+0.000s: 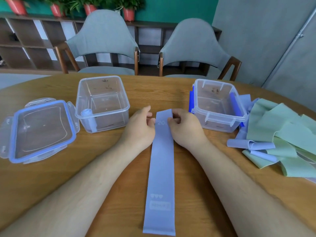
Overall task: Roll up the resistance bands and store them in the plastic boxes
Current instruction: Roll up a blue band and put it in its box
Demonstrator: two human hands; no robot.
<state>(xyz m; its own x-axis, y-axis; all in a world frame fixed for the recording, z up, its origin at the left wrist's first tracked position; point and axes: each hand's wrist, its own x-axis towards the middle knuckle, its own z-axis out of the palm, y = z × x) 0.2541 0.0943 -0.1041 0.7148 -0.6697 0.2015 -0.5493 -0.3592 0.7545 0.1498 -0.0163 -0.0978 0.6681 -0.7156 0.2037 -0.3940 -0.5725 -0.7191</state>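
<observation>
A long blue resistance band [161,168] lies flat on the wooden table [51,177], running from the near edge away from me. My left hand [139,125] and my right hand [183,124] pinch its far end from either side, and that end is lifted and folded back. To the left stands a clear plastic box [102,103] holding one rolled blue band [87,115] upright in its near left corner. Another clear plastic box [217,105] with blue clips stands to the right with no band visible inside.
A clear lid with a blue rim [39,130] lies at the far left. A loose pile of green and blue bands [280,135] covers the table's right side. Two grey chairs [102,43] stand behind the table.
</observation>
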